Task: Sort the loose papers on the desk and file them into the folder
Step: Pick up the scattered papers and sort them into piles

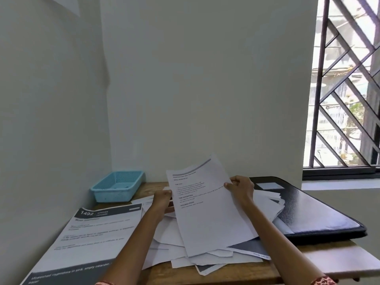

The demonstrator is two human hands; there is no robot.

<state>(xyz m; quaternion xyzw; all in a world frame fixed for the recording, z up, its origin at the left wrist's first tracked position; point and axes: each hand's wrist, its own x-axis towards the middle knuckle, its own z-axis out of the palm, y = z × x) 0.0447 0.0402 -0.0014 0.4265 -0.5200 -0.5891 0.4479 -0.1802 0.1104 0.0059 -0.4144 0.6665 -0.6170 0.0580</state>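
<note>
Holding one sheet point(207, 204) up over the paper pile point(185, 254) mid-desk, left hand point(162, 199) and right hand point(241, 188) pinching its sides. Folder point(314, 210) sits at the desk's right edge, basket point(117, 189) back-left corner.

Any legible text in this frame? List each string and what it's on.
"1492": dark header of the large sheet lying at left on the desk.
"KITCHEN": same header, beside the number, barely legible.
"TASK DESCRIPTION": heading on the held sheet.
All body text on both sheets: too blurred.
Folder label: unreadable.
</note>
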